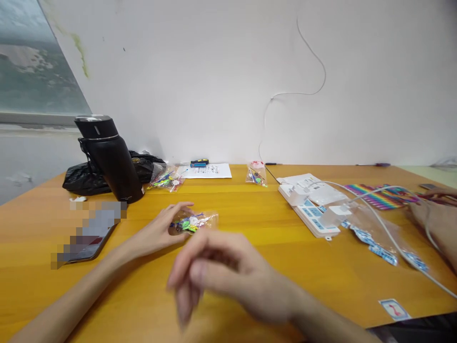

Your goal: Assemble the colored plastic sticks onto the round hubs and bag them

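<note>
My left hand (162, 228) rests on the wooden table (250, 247), its fingers curled around one end of a small clear bag of colourful pieces (194, 222). Closer to me, my right hand (217, 276) hovers above the table. It is blurred by motion, its fingers hang loosely downward, and I see nothing in it.
A phone (87, 240) lies at the left. A black flask (110, 157) and a black bag (85, 178) stand behind, with two more small bags (166, 180) (256, 174) and a paper (210, 170). A white power strip (310, 202) with cables lies right. Another person's hand (437, 224) is at the right edge.
</note>
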`<state>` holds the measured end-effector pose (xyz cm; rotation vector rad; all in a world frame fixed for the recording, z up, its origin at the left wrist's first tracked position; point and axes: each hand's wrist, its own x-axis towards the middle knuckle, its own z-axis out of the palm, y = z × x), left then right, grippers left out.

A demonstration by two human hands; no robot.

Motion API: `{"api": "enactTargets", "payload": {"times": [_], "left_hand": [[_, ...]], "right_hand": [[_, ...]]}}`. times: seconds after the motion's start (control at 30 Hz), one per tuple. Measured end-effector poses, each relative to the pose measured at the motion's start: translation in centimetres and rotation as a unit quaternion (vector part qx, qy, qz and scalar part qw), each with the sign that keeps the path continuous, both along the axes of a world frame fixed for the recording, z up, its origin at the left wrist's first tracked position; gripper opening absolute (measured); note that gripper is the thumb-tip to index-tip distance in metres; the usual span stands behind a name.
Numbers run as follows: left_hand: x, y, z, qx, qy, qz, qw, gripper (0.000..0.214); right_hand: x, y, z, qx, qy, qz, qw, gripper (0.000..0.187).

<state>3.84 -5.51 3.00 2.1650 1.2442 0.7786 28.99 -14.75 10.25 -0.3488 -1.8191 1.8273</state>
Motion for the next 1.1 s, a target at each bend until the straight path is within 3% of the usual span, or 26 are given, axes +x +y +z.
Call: {"api": "enactTargets", "payload": {"times": [0.1, 0.17, 0.23, 0.33, 0.47, 0.7, 0.97, 1.1], "left_hand": [[0.3, 0.0, -0.1, -0.013, -0.028, 0.011, 0.999, 0.066], [0.4, 0.1, -0.3, -0.018, -0.042, 0.021, 0.999, 0.064], [0.5, 0.2, -0.5, -0.023, -0.056, 0.023, 0.998, 0.062], [0.6, 0.3, -0.3, -0.033, -0.068, 0.014, 0.997, 0.059], [0.8, 0.0, 0.2, -0.035, -0.058, -0.001, 0.998, 0.060], [1.8, -1.0, 0.2, -0.015, -0.043, -0.019, 0.999, 0.069], [2.7, -1.7, 0.4, 0.011, -0.041, -0.033, 0.999, 0.067], [3.1, -2.0, 0.5, 0.019, -0.036, -0.047, 0.998, 0.065]], "right_hand": [[0.8, 7.0, -0.3, 0.094, 0.020, -0.182, 0.979, 0.020], [1.9, 10.4, -2.4, 0.104, -0.016, -0.271, 0.957, 0.016], [3.1, 12.1, -4.6, 0.098, -0.065, -0.316, 0.941, 0.015], [4.4, 12.1, -6.5, 0.132, -0.132, -0.302, 0.935, 0.016], [4.8, 10.5, -6.3, 0.226, -0.186, -0.276, 0.915, 0.020], [4.2, 9.7, -6.6, 0.369, -0.139, -0.286, 0.873, 0.022], [4.2, 10.0, -7.1, 0.362, -0.160, -0.192, 0.898, 0.049], [4.3, 10.0, -7.1, 0.340, -0.192, -0.160, 0.906, 0.051]]}}
